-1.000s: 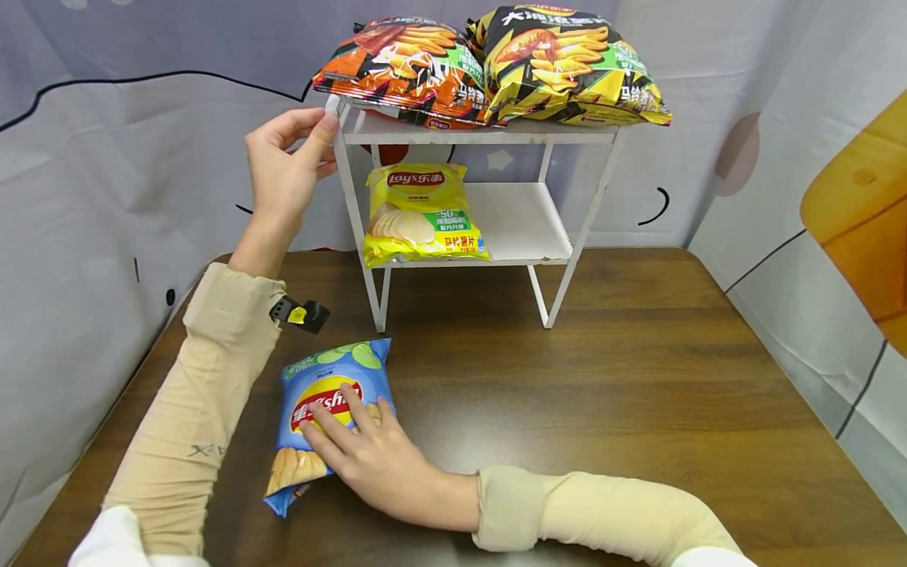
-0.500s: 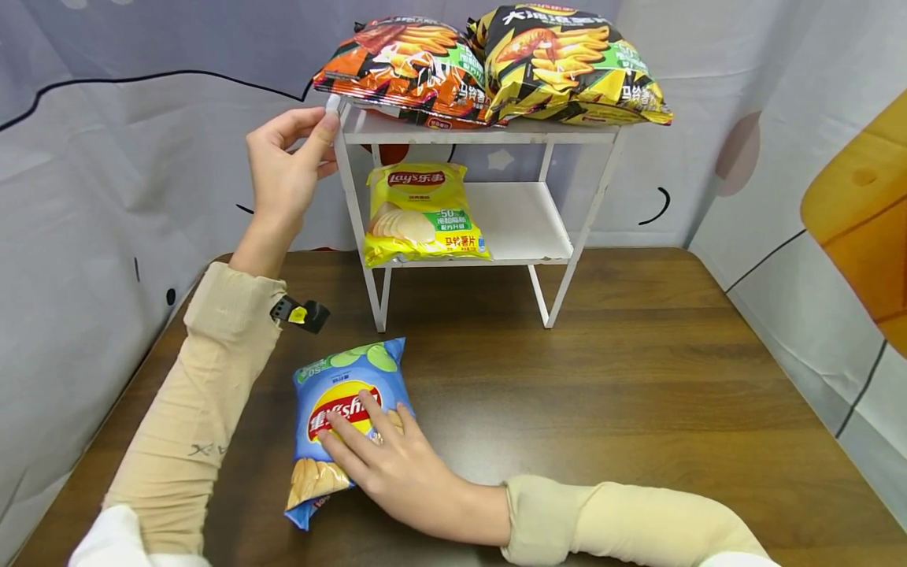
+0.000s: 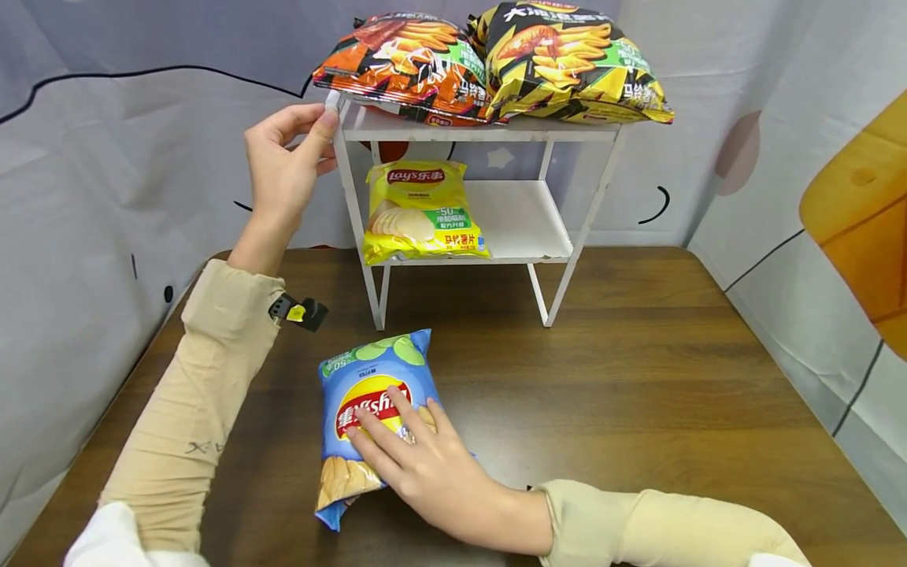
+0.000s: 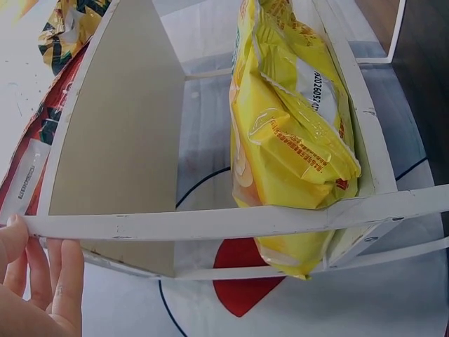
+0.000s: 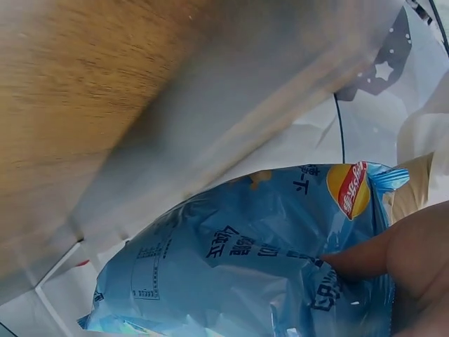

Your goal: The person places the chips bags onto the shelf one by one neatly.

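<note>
My left hand [image 3: 283, 165] pinches the top left corner of a white two-tier rack [image 3: 524, 216] between thumb and fingers. In the left wrist view the fingertips sit at the end of a white post [image 4: 175, 226]. Lower down, my right hand [image 3: 449, 476] holds a blue chip bag [image 3: 375, 366], its fingers spread over the printed front. The right wrist view shows the thumb [image 5: 361, 258] pressed into the bag's back, with wood tabletop beyond it. The bag's lettering is upside down in the head view, and its lower right part is hidden by the hand.
On the rack's top lie an orange-red chip bag [image 3: 411, 67] and a black-and-yellow one [image 3: 567, 67]. A yellow chip bag [image 3: 418, 213] leans at the left of the lower shelf. Brown wooden table [image 3: 638, 378] below, printed curtain [image 3: 142, 157] behind and at the sides.
The right hand and the blue chip bag have shifted to the right across the front of the table. The left hand keeps its pinch on the rack corner.
</note>
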A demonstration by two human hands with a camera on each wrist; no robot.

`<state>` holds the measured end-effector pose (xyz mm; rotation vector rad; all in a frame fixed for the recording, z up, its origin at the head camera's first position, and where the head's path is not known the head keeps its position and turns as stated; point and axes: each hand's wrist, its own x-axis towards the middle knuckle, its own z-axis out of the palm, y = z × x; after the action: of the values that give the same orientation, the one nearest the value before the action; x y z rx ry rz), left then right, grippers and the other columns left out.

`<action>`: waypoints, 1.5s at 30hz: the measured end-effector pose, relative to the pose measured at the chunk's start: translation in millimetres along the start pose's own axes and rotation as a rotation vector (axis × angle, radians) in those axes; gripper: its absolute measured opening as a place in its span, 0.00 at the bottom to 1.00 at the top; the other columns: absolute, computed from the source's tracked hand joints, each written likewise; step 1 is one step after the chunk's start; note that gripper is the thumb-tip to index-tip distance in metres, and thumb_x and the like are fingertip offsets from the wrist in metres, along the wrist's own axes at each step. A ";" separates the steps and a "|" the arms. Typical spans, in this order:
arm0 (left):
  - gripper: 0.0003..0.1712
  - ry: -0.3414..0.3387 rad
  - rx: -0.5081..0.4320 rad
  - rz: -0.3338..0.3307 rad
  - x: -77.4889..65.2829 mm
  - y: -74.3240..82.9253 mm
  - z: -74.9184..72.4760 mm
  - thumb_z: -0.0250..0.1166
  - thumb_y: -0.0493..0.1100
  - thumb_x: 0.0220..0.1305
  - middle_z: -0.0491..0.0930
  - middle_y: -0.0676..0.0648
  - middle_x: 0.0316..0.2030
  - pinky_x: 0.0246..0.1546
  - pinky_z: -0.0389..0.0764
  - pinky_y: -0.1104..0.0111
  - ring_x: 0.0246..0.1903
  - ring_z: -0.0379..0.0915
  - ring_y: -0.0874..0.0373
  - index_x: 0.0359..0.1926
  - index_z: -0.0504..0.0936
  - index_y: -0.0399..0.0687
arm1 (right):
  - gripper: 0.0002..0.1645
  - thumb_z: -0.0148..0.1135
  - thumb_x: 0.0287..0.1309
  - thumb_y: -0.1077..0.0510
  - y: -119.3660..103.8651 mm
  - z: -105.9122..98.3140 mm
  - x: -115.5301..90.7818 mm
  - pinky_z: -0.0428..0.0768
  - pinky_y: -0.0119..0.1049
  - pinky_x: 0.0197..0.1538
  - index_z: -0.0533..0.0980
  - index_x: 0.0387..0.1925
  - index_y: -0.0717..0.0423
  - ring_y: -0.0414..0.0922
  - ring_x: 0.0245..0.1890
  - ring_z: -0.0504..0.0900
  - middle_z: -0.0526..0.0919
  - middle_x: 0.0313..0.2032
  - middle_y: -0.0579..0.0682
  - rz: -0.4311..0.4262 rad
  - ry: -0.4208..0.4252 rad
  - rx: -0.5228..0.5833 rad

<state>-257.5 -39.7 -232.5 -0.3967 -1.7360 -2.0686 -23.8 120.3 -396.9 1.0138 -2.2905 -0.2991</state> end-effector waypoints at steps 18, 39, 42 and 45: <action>0.10 0.006 -0.017 0.003 1.0 0.3 0.2 0.71 0.41 0.56 0.80 0.54 0.28 0.23 0.82 0.80 0.19 0.75 0.65 0.39 0.86 0.40 | 0.28 0.31 0.69 0.64 24.2 -27.2 -45.0 0.82 0.50 0.50 0.73 0.60 0.48 0.55 0.60 0.75 0.77 0.60 0.46 0.048 0.060 0.009; 0.10 0.008 0.005 -0.002 -0.3 -0.2 0.8 0.71 0.41 0.57 0.79 0.54 0.28 0.24 0.82 0.80 0.19 0.75 0.66 0.39 0.86 0.41 | 0.24 0.39 0.68 0.66 64.7 -63.9 -60.4 0.80 0.54 0.48 0.79 0.52 0.52 0.58 0.54 0.79 0.83 0.52 0.48 0.127 0.260 0.062; 0.10 0.009 -0.005 -0.001 0.1 -0.3 0.8 0.71 0.41 0.56 0.79 0.54 0.27 0.23 0.82 0.80 0.19 0.75 0.66 0.39 0.86 0.41 | 0.23 0.40 0.67 0.67 70.8 -70.8 -58.2 0.80 0.53 0.48 0.80 0.52 0.53 0.58 0.54 0.79 0.83 0.52 0.49 0.116 0.295 0.090; 0.10 0.009 -0.011 0.000 0.3 -0.4 0.6 0.71 0.40 0.56 0.79 0.54 0.27 0.23 0.82 0.80 0.19 0.76 0.66 0.39 0.86 0.40 | 0.23 0.41 0.67 0.67 75.7 -76.7 -55.5 0.80 0.53 0.47 0.80 0.51 0.54 0.59 0.53 0.80 0.84 0.51 0.50 0.101 0.325 0.094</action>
<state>-257.9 -39.1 -232.7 -0.3904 -1.7208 -2.0775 7.2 215.3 -328.4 0.9136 -2.0649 0.0166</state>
